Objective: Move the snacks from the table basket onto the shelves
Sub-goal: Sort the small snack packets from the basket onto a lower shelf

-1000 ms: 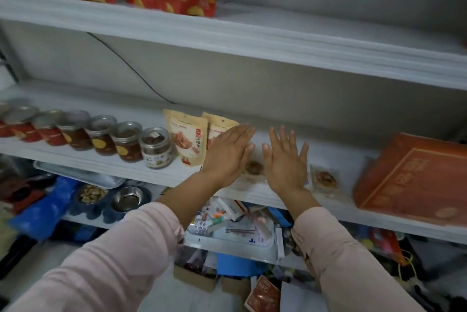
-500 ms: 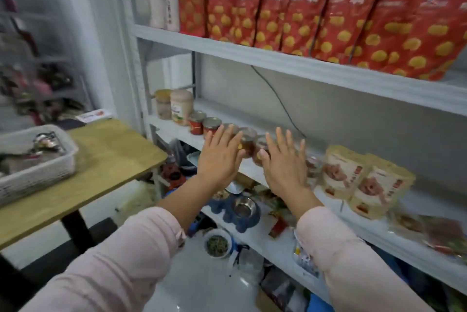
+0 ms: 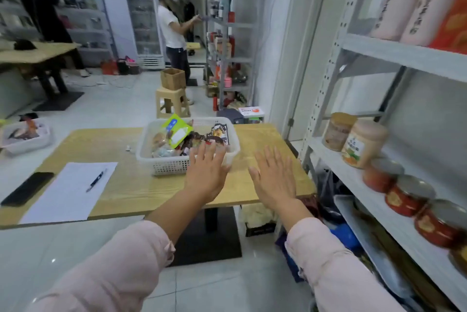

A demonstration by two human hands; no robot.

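Now both hands are empty. The left hand (image 3: 206, 178) and right hand (image 3: 274, 180) are held out flat, palms down, with the fingers (image 3: 208, 160) straight and slightly spread, gripping nothing. That pose looks like a reach about to begin, with the hands free for the next pick. The left hand hovers over the near right corner of the white basket (image 3: 166, 166). The right hand is over bare tabletop (image 3: 131, 185) just right of the basket.

The snacks are in the basket in a loose heap, a green packet (image 3: 177, 131) propped up on top, so they are easy to lift out. The basket sits towards the right end of the tabletop, near the shelves (image 3: 404, 55) on the right, probably to keep each carry short.

Half a second ago the view faced the shelves, with the open hands in front of the jars (image 3: 409, 195) and the basket at the left edge. The view now faces the basket, and the jars lie off to the right.
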